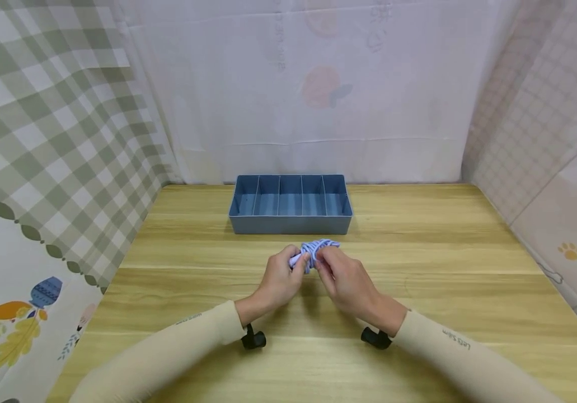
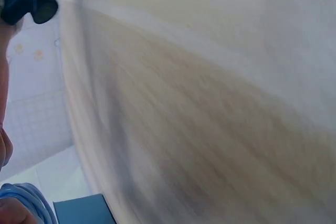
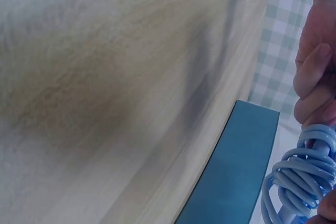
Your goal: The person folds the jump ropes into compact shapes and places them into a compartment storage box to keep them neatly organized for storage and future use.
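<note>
A light-blue jump rope (image 1: 320, 244), its thin cord wound in many loops about a smooth handle, is held up just in front of the tray. My left hand (image 1: 280, 278) grips it near the pale handle end, thumb on top. From the other side my right hand (image 1: 351, 281) pinches the wound cord between thumb and fingers. In the right wrist view the coils of the jump rope (image 3: 299, 179) show between the curled left hand (image 3: 315, 80) and the right fingertips (image 3: 328, 211). Only a bit of the jump rope (image 2: 32, 199) appears in the left wrist view.
A blue-grey tray (image 1: 290, 225) with several compartments stands behind the hands at the back of the wooden table (image 1: 419, 235). White cloth (image 1: 399, 134) hangs behind the table, and checked cloth (image 1: 66, 112) hangs at the left. Each wrist wears a black strap mount (image 1: 254, 339).
</note>
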`<state>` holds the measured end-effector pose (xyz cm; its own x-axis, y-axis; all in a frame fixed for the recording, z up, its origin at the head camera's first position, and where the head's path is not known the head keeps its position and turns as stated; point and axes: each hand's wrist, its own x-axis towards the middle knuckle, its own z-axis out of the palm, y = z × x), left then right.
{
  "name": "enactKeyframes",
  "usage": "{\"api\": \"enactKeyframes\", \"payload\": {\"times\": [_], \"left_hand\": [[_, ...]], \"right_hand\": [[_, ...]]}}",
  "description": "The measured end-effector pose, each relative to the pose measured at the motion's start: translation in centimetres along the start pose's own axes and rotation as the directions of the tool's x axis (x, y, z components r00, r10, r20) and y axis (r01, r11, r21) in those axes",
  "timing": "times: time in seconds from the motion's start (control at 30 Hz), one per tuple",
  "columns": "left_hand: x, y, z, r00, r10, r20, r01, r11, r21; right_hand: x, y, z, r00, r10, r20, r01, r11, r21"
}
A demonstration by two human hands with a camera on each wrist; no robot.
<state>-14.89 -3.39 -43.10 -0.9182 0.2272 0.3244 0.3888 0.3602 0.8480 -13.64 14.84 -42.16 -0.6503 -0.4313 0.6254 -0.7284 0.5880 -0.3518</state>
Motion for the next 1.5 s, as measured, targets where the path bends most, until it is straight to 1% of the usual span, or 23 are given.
{"api": "enactKeyframes", "payload": {"times": [0.17, 0.3, 0.4, 0.53, 0.6, 0.7, 0.83, 0.9, 0.97, 1.1, 1.3, 1.5], "left_hand": [[0.02, 0.16, 0.26, 0.997, -0.071, 0.017, 0.072, 0.996, -0.06], [0.0, 0.25, 0.31, 0.991, -0.13, 0.027, 0.132, 0.984, -0.12], [0.05, 0.31, 0.33, 0.986, -0.165, 0.024, 0.166, 0.97, -0.176], [-0.01, 0.51, 0.31, 0.976, -0.214, 0.037, 0.217, 0.943, -0.254], [-0.03, 0.61, 0.3, 0.971, -0.237, 0.038, 0.238, 0.931, -0.276], [0.05, 0.65, 0.3, 0.967, -0.255, 0.022, 0.251, 0.924, -0.289], [0.23, 0.59, 0.26, 0.969, -0.248, 0.0, 0.237, 0.926, -0.295], [0.27, 0.52, 0.21, 0.967, -0.253, -0.004, 0.239, 0.919, -0.315], [0.28, 0.43, 0.14, 0.962, -0.274, -0.004, 0.256, 0.904, -0.343], [0.37, 0.4, -0.08, 0.947, -0.321, 0.013, 0.299, 0.865, -0.402], [0.68, 0.68, -0.39, 0.925, -0.377, 0.052, 0.356, 0.808, -0.47], [0.88, 0.99, -0.67, 0.917, -0.39, 0.078, 0.369, 0.76, -0.535]], "right_hand": [[-0.4, -0.13, -0.02, 1.0, 0.005, 0.019, -0.005, 1.0, -0.015], [-0.57, -0.16, 0.08, 1.0, -0.02, 0.022, 0.021, 0.999, -0.031], [-0.52, -0.22, 0.19, 0.999, -0.042, 0.022, 0.043, 0.999, -0.032], [-0.61, -0.34, 0.34, 0.997, -0.067, 0.031, 0.068, 0.997, -0.03], [-0.73, -0.39, 0.43, 0.996, -0.082, 0.034, 0.083, 0.996, -0.029], [-0.82, -0.39, 0.57, 0.994, -0.109, 0.03, 0.109, 0.994, -0.022], [-0.8, -0.25, 0.72, 0.989, -0.149, 0.023, 0.15, 0.988, -0.028], [-0.79, -0.23, 0.71, 0.986, -0.164, 0.027, 0.165, 0.986, -0.034], [-0.81, -0.23, 0.69, 0.984, -0.17, 0.043, 0.172, 0.985, -0.032], [-0.83, -0.25, 0.65, 0.981, -0.181, 0.074, 0.183, 0.983, -0.028], [-0.71, -0.21, 0.7, 0.975, -0.206, 0.085, 0.21, 0.977, -0.044], [-0.61, -0.17, 0.69, 0.97, -0.222, 0.1, 0.228, 0.972, -0.06]]}}
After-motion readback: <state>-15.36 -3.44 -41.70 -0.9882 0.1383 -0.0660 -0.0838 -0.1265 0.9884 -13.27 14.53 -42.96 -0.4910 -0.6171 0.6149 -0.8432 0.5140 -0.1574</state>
